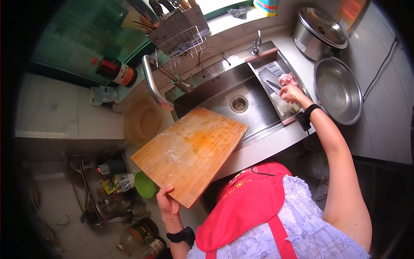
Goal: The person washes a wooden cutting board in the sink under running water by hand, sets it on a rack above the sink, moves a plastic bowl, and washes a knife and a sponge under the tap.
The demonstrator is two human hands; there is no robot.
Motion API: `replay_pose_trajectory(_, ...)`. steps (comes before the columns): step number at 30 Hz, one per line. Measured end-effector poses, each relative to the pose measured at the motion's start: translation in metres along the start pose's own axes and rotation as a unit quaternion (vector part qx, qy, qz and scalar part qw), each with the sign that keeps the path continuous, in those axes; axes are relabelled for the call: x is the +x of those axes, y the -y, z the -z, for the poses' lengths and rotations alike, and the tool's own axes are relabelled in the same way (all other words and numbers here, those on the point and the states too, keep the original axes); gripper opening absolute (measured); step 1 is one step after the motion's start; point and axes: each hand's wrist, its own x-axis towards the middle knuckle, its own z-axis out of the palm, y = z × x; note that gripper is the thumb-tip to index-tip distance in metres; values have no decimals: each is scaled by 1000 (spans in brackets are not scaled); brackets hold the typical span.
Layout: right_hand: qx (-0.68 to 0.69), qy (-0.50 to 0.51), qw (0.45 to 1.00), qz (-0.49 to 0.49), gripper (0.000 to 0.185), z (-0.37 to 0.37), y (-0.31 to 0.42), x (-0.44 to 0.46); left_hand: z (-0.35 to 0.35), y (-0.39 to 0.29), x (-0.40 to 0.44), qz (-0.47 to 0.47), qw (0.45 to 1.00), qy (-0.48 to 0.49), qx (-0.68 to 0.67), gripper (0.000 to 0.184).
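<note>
A wooden cutting board [189,149] with wet patches and whitish smears slants over the front left of the sink. My left hand [166,202] is closed on its near left corner, thumb on top. Over the narrow steel tray [264,64] at the sink's right side, my right hand [292,93] has its fingers curled, pinching a bunched pink cloth [287,79]. A dark-handled utensil [272,84] lies beside those fingers. Just below the hand sits a pale, crumpled clump [281,105] in the tray. My fingers partly hide the cloth's lower edge.
The sink [215,101] has a drain [239,104] and a tall faucet [151,82]. On the right counter stand a steel basin [337,90] and a lidded cooker [319,34]. A beige bowl [144,123] is at left, above a pull-out rack [103,190] and floor bottles [136,236].
</note>
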Motion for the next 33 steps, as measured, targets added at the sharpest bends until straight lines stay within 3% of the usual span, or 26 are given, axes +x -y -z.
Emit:
replay_pose_trajectory(1,7,42,999,7,33,-6,-7,2,-1,2,5,10,1000,-2,2,65)
replay_pose_trajectory(2,-103,20,993,49,44,-13,-14,1,-1,4,12,16,1000,-5,3,65)
replay_pose_trajectory(3,-209,-61,955,200,61,-26,-23,3,1,5,19,18,1000,-9,2,65)
replay_pose_trajectory(4,-195,-57,976,83,73,-39,-33,3,1,7,25,16,1000,-8,3,64)
replay_pose_trajectory(5,-188,-50,979,56,83,-43,-27,-2,1,10,31,16,1000,-8,4,64)
replay_pose_trajectory(6,-217,-55,973,50,70,-39,-3,-22,3,14,35,19,1000,-9,7,63)
replay_pose_trajectory(8,-276,-107,954,56,50,-62,-25,4,11,21,42,16,1000,-10,19,66)
replay_pose_trajectory(9,-322,-92,940,69,33,-61,-28,10,14,23,45,19,1000,-4,19,66)
replay_pose_trajectory(10,-366,-85,926,46,28,-57,-26,14,19,25,49,20,1000,4,18,66)
replay_pose_trajectory(14,-329,-103,939,10,33,-11,33,-12,37,25,55,25,1000,3,10,61)
replay_pose_trajectory(16,-290,-109,949,65,40,9,80,-33,47,25,56,39,999,3,6,61)
replay_pose_trajectory(18,-244,-115,945,183,39,8,111,-23,55,25,61,49,999,6,8,62)
replay_pose_trajectory(20,-263,-150,897,322,41,-7,158,-9,62,27,61,40,999,5,20,62)
replay_pose_trajectory(22,-215,-131,891,377,42,-33,210,15,67,27,62,32,999,5,26,62)
replay_pose_trajectory(26,-239,-218,776,541,38,-85,299,44,75,23,60,30,999,7,15,62)
replay_pose_trajectory(29,-272,-278,702,597,32,-119,334,72,84,21,61,25,999,2,29,62)
replay_pose_trajectory(32,-331,-134,785,506,25,-126,345,74,98,28,65,13,999,-14,42,63)
replay_pose_trajectory(33,-325,-158,776,517,23,-131,344,79,100,30,65,9,999,-19,43,63)
